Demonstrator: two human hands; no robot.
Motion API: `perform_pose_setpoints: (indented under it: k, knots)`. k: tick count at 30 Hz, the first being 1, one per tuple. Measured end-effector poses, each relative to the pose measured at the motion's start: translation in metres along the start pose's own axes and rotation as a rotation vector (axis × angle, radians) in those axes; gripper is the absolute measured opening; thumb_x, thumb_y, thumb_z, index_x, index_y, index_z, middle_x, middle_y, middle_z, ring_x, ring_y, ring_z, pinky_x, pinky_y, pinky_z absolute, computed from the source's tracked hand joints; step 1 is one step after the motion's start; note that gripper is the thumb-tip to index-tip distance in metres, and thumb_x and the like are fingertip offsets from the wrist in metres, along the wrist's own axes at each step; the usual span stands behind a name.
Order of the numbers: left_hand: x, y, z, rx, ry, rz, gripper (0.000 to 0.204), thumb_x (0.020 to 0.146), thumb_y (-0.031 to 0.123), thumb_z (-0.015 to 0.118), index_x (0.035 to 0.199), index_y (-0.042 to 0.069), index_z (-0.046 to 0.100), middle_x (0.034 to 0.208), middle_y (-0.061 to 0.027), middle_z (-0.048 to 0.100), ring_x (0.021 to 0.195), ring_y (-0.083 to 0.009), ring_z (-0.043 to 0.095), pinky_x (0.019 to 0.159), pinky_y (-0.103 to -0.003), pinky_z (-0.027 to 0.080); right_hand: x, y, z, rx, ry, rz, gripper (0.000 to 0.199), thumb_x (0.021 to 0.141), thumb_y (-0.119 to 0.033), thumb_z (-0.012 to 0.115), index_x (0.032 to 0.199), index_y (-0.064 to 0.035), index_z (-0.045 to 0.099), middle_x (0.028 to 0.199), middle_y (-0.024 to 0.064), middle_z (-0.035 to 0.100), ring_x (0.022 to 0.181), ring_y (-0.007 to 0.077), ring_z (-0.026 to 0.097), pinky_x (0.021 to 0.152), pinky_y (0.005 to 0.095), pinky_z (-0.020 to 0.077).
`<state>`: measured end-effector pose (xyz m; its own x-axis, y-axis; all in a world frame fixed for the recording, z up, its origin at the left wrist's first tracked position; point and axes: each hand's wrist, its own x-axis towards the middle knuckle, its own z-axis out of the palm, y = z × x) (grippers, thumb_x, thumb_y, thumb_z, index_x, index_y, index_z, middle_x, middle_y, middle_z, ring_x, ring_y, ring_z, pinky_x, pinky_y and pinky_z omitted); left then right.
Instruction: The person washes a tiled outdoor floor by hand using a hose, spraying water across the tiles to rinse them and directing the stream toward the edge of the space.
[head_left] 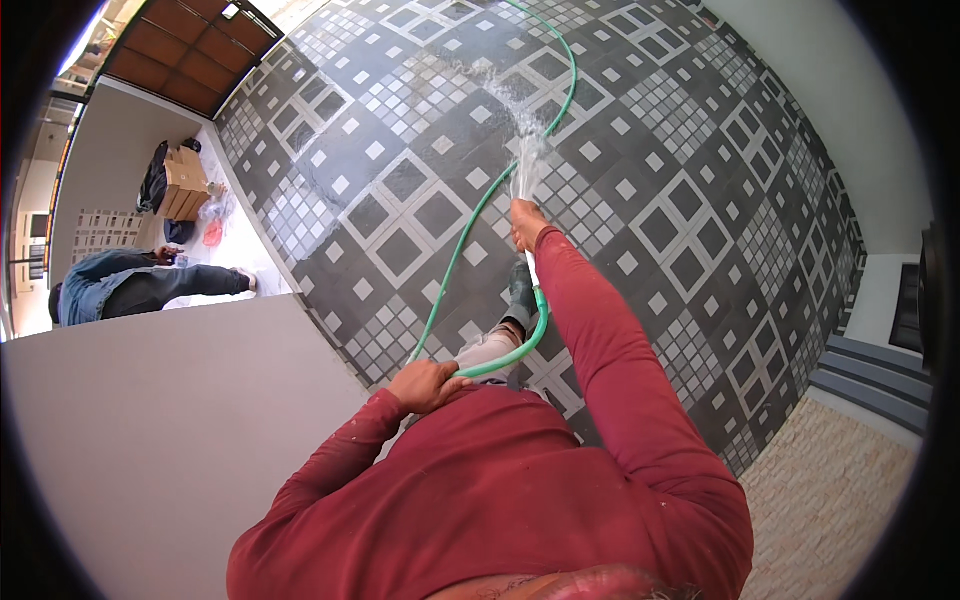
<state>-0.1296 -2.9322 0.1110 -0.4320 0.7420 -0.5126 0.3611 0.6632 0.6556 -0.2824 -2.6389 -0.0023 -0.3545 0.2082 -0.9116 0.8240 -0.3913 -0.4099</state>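
Note:
My right hand (527, 224) is stretched out ahead, its fingers wrapped round the white end piece of a green garden hose (530, 338). Water (530, 150) sprays out beyond the fist and splashes onto the tiled floor. Close to my waist, my left hand (428, 386) is closed round the same hose, which bends in a loop between the two hands. From the left hand the hose runs forward along the floor, passes under the spray and curves away to the far edge. My dark boot (521, 295) shows below the right wrist.
Patterned grey and white tiles (405, 250) cover the floor, wet toward the far left. A low wall (180, 420) borders the left side; beyond it a person (140, 285) sits near cardboard boxes (184, 187). A brown gate (190, 55) stands far left, grey steps (868, 385) at right.

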Motion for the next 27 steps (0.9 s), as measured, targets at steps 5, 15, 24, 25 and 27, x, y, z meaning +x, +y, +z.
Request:
perform_pose_setpoints:
  k: [5,15,24,25,27]
  knots:
    - [0.064,0.033,-0.021,-0.03,0.007,0.041,0.047,0.092,0.048,0.046,0.082,0.003,0.055,0.064,-0.0224,0.057,0.064,-0.044,0.055,0.058,-0.05,0.041,0.011,-0.058,-0.028,-0.22,-0.051,-0.034,0.021,0.082,-0.028,0.039,0.083,-0.0084,0.046,0.055,0.0033,0.038,0.041,0.0116,0.035,0.036,0.0277,0.0258]
    - [0.179,0.114,-0.077,-0.078,0.016,0.105,0.049,0.094,0.05,0.042,0.085,0.004,0.056,0.063,-0.0216,0.056,0.065,-0.0429,0.056,0.059,-0.051,0.041,0.004,-0.166,-0.06,-0.547,-0.205,-0.073,0.027,0.084,-0.036,0.04,0.079,-0.0105,0.045,0.055,0.002,0.038,0.039,0.0098,0.031,0.033,0.0273,0.0226]
    - [0.264,0.191,-0.079,-0.072,0.11,0.009,0.045,0.093,0.046,0.048,0.082,0.003,0.056,0.062,-0.0216,0.056,0.063,-0.0432,0.055,0.058,-0.051,0.041,0.052,-0.242,-0.169,-0.366,-0.184,-0.104,0.02,0.081,-0.029,0.039,0.073,-0.0111,0.036,0.056,0.0011,0.034,0.04,0.0077,0.025,0.036,0.0242,0.019]
    - [0.273,0.202,-0.077,-0.07,0.128,-0.026,0.044,0.092,0.046,0.049,0.082,0.003,0.056,0.062,-0.0217,0.056,0.063,-0.0433,0.055,0.058,-0.051,0.041,0.052,-0.247,-0.182,-0.388,-0.199,-0.095,0.018,0.081,-0.027,0.038,0.074,-0.0109,0.037,0.056,0.0008,0.034,0.041,0.0079,0.026,0.036,0.0241,0.0197]
    - [0.291,0.226,-0.07,-0.074,0.171,-0.081,0.043,0.091,0.045,0.051,0.081,0.003,0.056,0.062,-0.022,0.056,0.064,-0.0434,0.056,0.058,-0.051,0.04,0.056,-0.256,-0.199,-0.413,-0.214,-0.113,0.018,0.081,-0.027,0.038,0.074,-0.0108,0.037,0.055,0.0007,0.034,0.041,0.0081,0.026,0.036,0.0244,0.0198]
